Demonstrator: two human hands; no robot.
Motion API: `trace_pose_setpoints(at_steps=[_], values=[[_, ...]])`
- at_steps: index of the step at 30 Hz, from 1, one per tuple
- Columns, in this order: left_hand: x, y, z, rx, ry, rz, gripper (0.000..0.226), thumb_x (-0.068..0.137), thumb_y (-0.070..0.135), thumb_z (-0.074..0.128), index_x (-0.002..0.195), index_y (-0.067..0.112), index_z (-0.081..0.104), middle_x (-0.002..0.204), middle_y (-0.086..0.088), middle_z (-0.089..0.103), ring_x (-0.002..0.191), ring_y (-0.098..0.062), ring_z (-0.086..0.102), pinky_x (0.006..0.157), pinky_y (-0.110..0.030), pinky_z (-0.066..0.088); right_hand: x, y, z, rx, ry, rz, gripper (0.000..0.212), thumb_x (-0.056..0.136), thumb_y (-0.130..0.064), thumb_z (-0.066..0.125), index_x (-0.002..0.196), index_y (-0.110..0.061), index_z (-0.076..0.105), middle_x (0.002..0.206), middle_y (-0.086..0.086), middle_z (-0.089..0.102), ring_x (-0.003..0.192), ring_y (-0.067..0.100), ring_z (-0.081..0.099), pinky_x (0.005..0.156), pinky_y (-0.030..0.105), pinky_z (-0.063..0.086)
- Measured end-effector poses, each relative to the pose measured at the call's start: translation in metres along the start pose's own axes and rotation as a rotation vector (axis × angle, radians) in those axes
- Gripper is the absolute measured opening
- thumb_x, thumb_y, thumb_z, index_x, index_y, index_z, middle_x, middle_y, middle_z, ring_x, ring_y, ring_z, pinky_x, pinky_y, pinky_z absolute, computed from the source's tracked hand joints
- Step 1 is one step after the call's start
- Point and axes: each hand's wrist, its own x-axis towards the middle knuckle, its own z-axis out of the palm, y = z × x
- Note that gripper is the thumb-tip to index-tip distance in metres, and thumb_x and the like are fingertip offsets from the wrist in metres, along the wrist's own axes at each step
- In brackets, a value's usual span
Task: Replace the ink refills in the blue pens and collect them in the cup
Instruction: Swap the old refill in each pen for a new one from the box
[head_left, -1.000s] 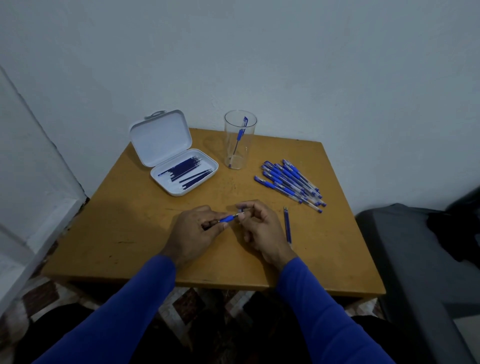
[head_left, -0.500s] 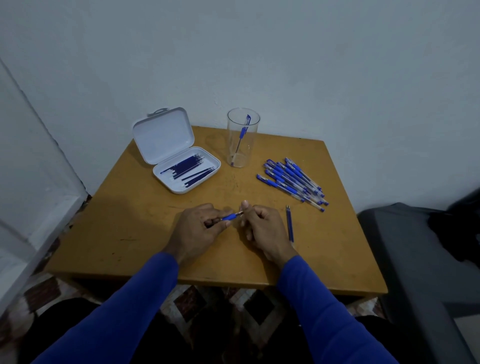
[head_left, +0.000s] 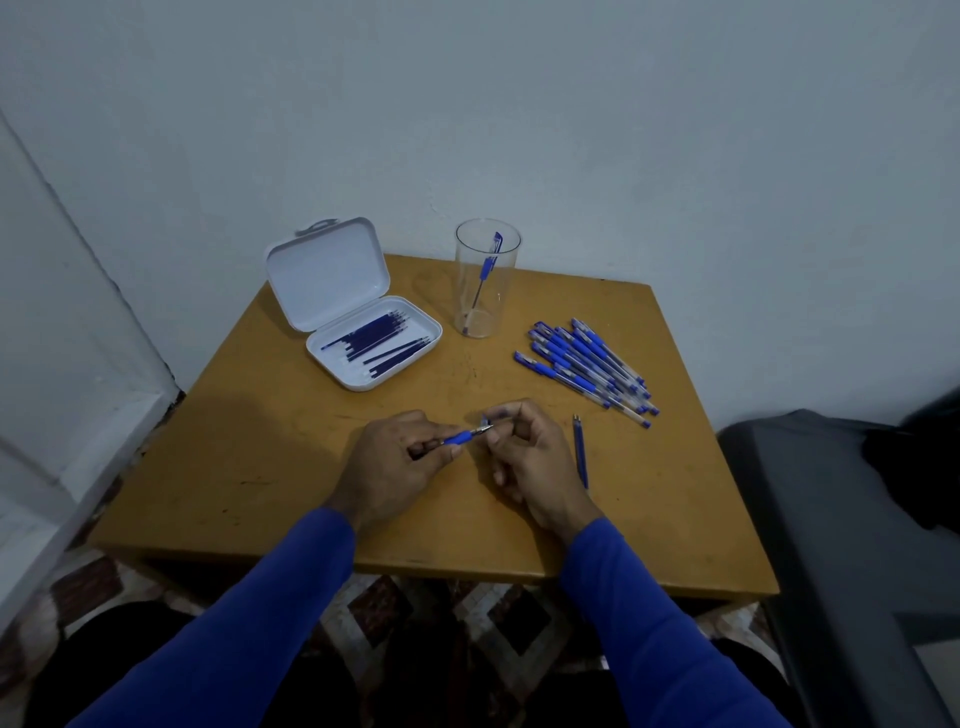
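Our left hand (head_left: 395, 457) grips the pen (head_left: 460, 437) over the table (head_left: 260, 467) while our right hand (head_left: 524, 457) pinches its metal tip; a loose pinch could drop the small tip piece.

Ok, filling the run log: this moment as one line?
left hand: holds pen | right hand: pinches its tip | cup: one pen inside

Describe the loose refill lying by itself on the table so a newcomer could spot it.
Start at the wooden table and find the pile of blue pens on its right side. Just nearer the person, beside the right hand, lies one thin blue refill. Unlike the pens, it is bare, slim and alone.
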Motion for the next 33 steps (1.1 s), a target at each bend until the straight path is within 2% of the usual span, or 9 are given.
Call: trace_pose_setpoints(at_steps=[5, 10, 13, 15, 18, 20, 23, 27, 33], values=[[0.0003, -0.0023, 0.0006, -0.017, 0.009, 0.002, 0.029, 0.090, 0.025, 0.076, 0.118, 0.026, 0.075, 0.081, 0.016, 0.063, 0.074, -0.010, 0.061, 0.064, -0.018, 0.045, -0.0001, -0.0007, 0.0009, -0.037, -0.017, -0.022, 0.014, 0.102, -0.005, 0.056, 0.112, -0.008, 0.066, 0.078, 0.005, 0.058, 0.050, 0.010, 0.049, 0.042, 0.019, 0.039], [0.0009, -0.0051, 0.0016, -0.037, 0.015, 0.023, 0.028, 0.089, 0.024, 0.076, 0.117, 0.027, 0.075, 0.078, 0.015, 0.062, 0.071, -0.012, 0.061, 0.060, -0.021, 0.046, 0.0021, 0.0020, 0.0011, -0.082, -0.005, -0.014, 0.015, 0.103, -0.015, 0.058, 0.102, -0.004, 0.068, 0.064, -0.003, 0.058, 0.049, 0.010, 0.047, 0.045, 0.021, 0.040], [0.0011, -0.0067, 0.0027, -0.057, 0.013, 0.019, 0.031, 0.089, 0.023, 0.076, 0.120, 0.026, 0.074, 0.077, 0.014, 0.061, 0.072, -0.014, 0.060, 0.061, -0.023, 0.047, 0.0034, 0.0047, 0.0044, -0.147, 0.041, -0.032, 0.033, 0.103, -0.030, 0.058, 0.091, 0.000, 0.065, 0.060, -0.006, 0.058, 0.050, 0.010, 0.050, 0.050, 0.023, 0.044], [0.0009, -0.0065, 0.0031, -0.057, 0.011, 0.030, 0.032, 0.089, 0.022, 0.076, 0.121, 0.025, 0.074, 0.077, 0.014, 0.061, 0.072, -0.014, 0.061, 0.062, -0.023, 0.047, 0.0035, 0.0042, 0.0070, -0.144, 0.066, -0.041, 0.037, 0.101, -0.035, 0.060, 0.091, 0.000, 0.064, 0.063, 0.000, 0.058, 0.051, 0.012, 0.051, 0.051, 0.026, 0.045], [0.0008, -0.0069, 0.0027, -0.056, 0.003, 0.045, 0.030, 0.089, 0.023, 0.076, 0.119, 0.025, 0.075, 0.078, 0.014, 0.061, 0.072, -0.015, 0.061, 0.062, -0.021, 0.046, 0.0026, 0.0040, 0.0061, -0.098, 0.040, -0.076, 0.016, 0.099, -0.023, 0.066, 0.104, -0.008, 0.066, 0.078, 0.018, 0.058, 0.054, 0.015, 0.051, 0.051, 0.027, 0.046], [0.0010, -0.0068, 0.0019, -0.039, 0.003, 0.045, 0.030, 0.089, 0.023, 0.076, 0.119, 0.027, 0.075, 0.078, 0.014, 0.061, 0.071, -0.014, 0.060, 0.061, -0.021, 0.045, 0.0012, 0.0031, 0.0033, -0.111, 0.001, -0.093, 0.010, 0.099, -0.013, 0.064, 0.108, -0.011, 0.069, 0.088, 0.021, 0.058, 0.057, 0.014, 0.051, 0.051, 0.024, 0.046], [0.0000, -0.0063, 0.0017, -0.044, 0.013, 0.047, 0.030, 0.089, 0.023, 0.076, 0.118, 0.027, 0.075, 0.077, 0.015, 0.061, 0.071, -0.013, 0.060, 0.061, -0.020, 0.045, 0.0014, 0.0029, 0.0030, -0.119, 0.003, -0.064, 0.010, 0.100, -0.011, 0.062, 0.103, -0.009, 0.071, 0.087, 0.021, 0.062, 0.056, 0.012, 0.051, 0.050, 0.022, 0.045], [0.0000, -0.0051, 0.0018, -0.047, 0.013, 0.045, 0.029, 0.089, 0.021, 0.076, 0.117, 0.026, 0.075, 0.081, 0.019, 0.062, 0.072, -0.012, 0.060, 0.061, -0.014, 0.042, 0.0018, 0.0016, 0.0050, -0.122, 0.020, -0.008, 0.011, 0.100, -0.013, 0.063, 0.099, -0.005, 0.070, 0.077, 0.009, 0.059, 0.055, 0.009, 0.050, 0.050, 0.020, 0.045], [-0.0006, -0.0051, 0.0019, -0.031, 0.009, 0.062, 0.028, 0.088, 0.020, 0.077, 0.116, 0.023, 0.076, 0.077, 0.018, 0.060, 0.074, -0.012, 0.061, 0.061, -0.014, 0.044, 0.0024, -0.0017, 0.0036, -0.132, 0.010, 0.052, 0.012, 0.100, -0.014, 0.063, 0.100, -0.004, 0.070, 0.076, 0.007, 0.061, 0.053, 0.008, 0.051, 0.048, 0.019, 0.044]])
